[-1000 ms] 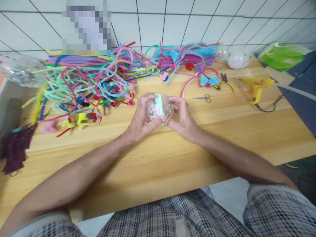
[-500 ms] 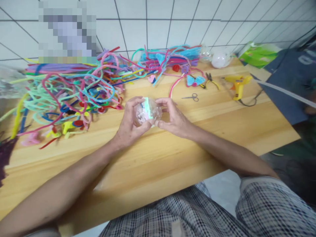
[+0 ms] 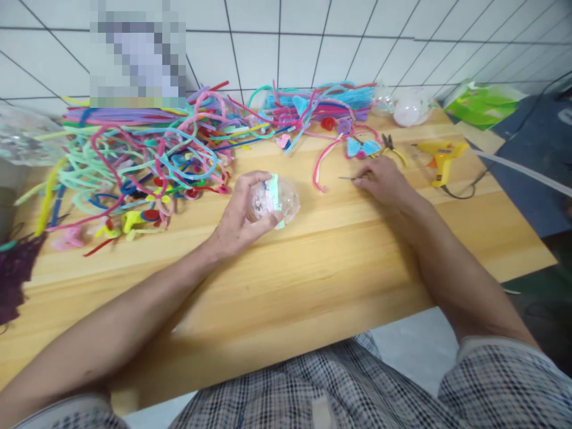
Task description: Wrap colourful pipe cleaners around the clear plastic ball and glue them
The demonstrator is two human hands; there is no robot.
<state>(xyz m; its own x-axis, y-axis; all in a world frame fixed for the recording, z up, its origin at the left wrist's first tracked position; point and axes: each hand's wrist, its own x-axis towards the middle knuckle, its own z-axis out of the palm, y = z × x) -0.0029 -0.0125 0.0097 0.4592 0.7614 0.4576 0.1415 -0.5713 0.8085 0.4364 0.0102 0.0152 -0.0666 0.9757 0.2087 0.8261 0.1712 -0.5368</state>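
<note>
My left hand [image 3: 241, 211] is wrapped round a clear plastic ball [image 3: 288, 199], thumb in front and fingers behind. A shiny iridescent strip [image 3: 274, 193] runs round the ball's middle, and small pale bits show inside its left half. Further right, my right hand [image 3: 379, 179] is on the small scissors [image 3: 346, 178] lying on the table, its fingers closed over the handles. Only the blades stick out to the left; the handles are mostly hidden. Just behind that hand lie a blue pipe-cleaner bow [image 3: 363, 148] and yellow-handled pliers [image 3: 395, 156].
A large tangle of coloured pipe cleaners [image 3: 147, 155] covers the back left of the wooden table [image 3: 286, 286]. At the right lies a yellow glue gun [image 3: 442, 158] with a cord. Another clear ball [image 3: 407, 110] and a green packet [image 3: 485, 104] stand near the tiled wall.
My right hand has let go of the ball and moved right onto the scissors. The ball stays in my left hand. The view has shifted slightly.
</note>
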